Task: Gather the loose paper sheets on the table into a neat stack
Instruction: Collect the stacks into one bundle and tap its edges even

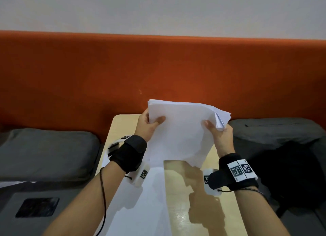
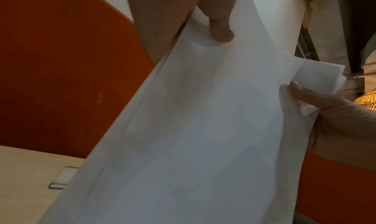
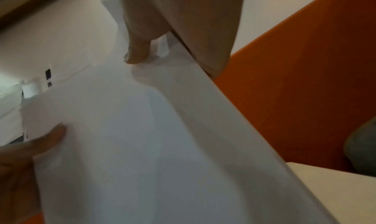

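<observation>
Both hands, left (image 1: 150,124) and right (image 1: 219,132), pinch the sheaf (image 1: 181,130); its splayed right-hand corner could slip loose when tapped square.

Bare forearms, no sleeves. Left wrist, centre left of the frame: black fabric strap (image 1: 130,152) carrying a white camera unit (image 1: 140,176) with square black-and-white markers; a thin black cable (image 1: 104,200) trails down the forearm. Right wrist, lower right: matching black strap (image 1: 234,176), white marker block (image 1: 241,169).
</observation>
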{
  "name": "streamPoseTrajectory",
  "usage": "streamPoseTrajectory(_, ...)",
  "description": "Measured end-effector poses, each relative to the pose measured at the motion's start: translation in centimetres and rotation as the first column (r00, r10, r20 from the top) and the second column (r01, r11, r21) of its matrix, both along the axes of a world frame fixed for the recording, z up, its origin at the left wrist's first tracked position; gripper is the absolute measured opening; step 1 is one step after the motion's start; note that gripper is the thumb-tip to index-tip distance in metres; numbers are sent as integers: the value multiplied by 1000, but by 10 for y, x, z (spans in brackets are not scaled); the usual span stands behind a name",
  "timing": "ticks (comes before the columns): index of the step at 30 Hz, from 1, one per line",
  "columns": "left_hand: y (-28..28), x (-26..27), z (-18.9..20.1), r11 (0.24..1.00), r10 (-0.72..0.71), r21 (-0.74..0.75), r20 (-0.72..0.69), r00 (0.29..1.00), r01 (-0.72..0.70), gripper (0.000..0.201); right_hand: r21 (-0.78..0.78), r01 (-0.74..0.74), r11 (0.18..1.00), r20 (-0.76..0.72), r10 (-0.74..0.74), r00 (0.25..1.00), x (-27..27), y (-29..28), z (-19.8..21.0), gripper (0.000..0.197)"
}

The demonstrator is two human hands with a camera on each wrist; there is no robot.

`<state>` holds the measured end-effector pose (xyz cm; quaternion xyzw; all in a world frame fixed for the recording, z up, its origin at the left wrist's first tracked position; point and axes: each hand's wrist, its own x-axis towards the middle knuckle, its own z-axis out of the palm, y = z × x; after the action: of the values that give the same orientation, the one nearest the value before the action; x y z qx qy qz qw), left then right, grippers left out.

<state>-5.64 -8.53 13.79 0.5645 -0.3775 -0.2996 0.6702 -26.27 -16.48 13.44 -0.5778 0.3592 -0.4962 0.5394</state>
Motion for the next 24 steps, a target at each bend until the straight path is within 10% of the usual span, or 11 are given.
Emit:
streamPoseTrajectory(16, 11, 34, 24, 983, 123, -127, -96, 988, -134, 7, -247, -44, 968, 154, 84, 985, 25, 18, 53, 16)
streamPoseTrajectory(19, 17, 37, 27, 979, 115, -156, -121, 986, -133, 4, -280, 4, 960, 137, 36, 990, 38, 24, 63, 69)
streamPoseTrajectory(24, 24, 41, 28, 972, 143, -167, -142, 980, -166, 9, -315, -1, 949, 132, 45, 990, 47, 22, 71, 53)
